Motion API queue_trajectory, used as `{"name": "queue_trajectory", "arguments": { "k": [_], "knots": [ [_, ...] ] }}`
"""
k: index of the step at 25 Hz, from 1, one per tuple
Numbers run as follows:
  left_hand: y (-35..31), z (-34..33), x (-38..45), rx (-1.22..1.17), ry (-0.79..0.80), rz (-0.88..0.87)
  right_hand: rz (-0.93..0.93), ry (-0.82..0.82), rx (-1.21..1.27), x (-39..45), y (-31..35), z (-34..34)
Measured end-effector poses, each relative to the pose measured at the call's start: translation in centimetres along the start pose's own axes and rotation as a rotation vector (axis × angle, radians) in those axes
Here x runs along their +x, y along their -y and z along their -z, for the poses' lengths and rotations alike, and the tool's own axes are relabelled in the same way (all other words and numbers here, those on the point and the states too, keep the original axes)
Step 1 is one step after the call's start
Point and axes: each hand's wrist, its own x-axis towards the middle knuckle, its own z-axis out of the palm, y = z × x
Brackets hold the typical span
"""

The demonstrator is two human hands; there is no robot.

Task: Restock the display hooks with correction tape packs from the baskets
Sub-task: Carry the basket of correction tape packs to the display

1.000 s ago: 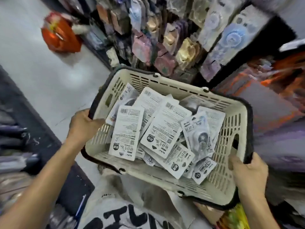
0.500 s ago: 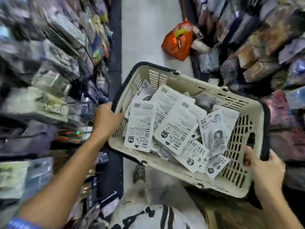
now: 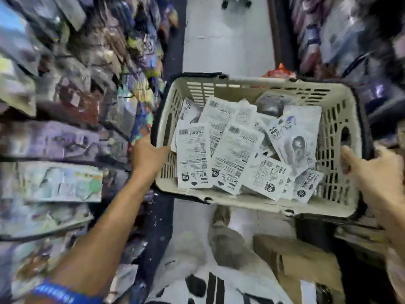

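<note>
I carry a cream plastic basket (image 3: pixel 241 204) with a black rim in front of me, above the aisle floor. Several correction tape packs (image 3: pixel 236 154) lie loose inside it, most with their white printed backs up. My left hand (image 3: pixel 146 155) grips the basket's left wall, with the thumb inside. At the right rim, my right hand (image 3: pixel 372 172) holds the wall with its thumb inside the basket. Display hooks (image 3: pixel 72 139) loaded with packaged stationery fill the blurred rack on the left.
A narrow grey-floored aisle (image 3: pixel 228 44) runs ahead between the left rack and shelves on the right (image 3: pixel 341 36). An orange bag (image 3: pixel 278 72) peeks out behind the basket's far rim. A brown cardboard box (image 3: pixel 304 262) lies on the floor at lower right.
My view has swung left, from the right-hand rack round to looking down the aisle. The left rack has come into view. Both hands kept their hold and the basket levelled out.
</note>
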Motion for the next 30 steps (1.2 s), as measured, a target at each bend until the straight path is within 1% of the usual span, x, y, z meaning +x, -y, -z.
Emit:
{"name": "queue_trajectory", "arguments": {
  "k": [3, 5, 7, 9, 13, 15, 19, 22, 26, 30],
  "knots": [
    [-6.9, -2.5, 10.4, -0.039, -0.038, 0.065, 0.069, -0.009, -0.005, 12.2, 7.4, -2.5],
    [-11.5, -4.2, 18.2, -0.074, -0.064, 0.064, 0.103, -0.026, -0.018, 20.7, 12.0, -4.9],
    [-15.7, -6.1, 25.1, -0.110, -0.070, 0.018, 0.113, -0.024, -0.006, 27.9, 15.1, -7.8],
    [-20.2, -8.4, 33.7, -0.111, -0.069, -0.010, 0.053, -0.024, 0.042, 35.8, 18.5, -11.3],
    [-30.5, -11.1, 49.4, -0.110, -0.018, 0.016, -0.030, -0.016, 0.082, 50.4, 26.5, -16.6],
    [-35.1, -12.0, 54.9, -0.079, -0.019, 0.010, -0.050, -0.017, 0.084, 56.2, 29.5, -18.1],
    [-44.8, -16.1, 69.1, -0.101, 0.005, 0.008, -0.091, -0.051, 0.154, 70.6, 36.7, -23.0],
    [-51.0, -20.4, 80.0, -0.069, -0.031, 0.019, -0.067, 0.006, 0.236, 83.6, 41.6, -28.4],
    [-59.7, -24.7, 92.9, -0.035, -0.048, 0.028, -0.059, 0.028, 0.161, 100.1, 48.7, -32.6],
    [-68.1, -26.4, 105.2, -0.048, -0.098, 0.096, -0.039, 0.112, 0.099, 115.3, 57.9, -37.1]
  ]
}}
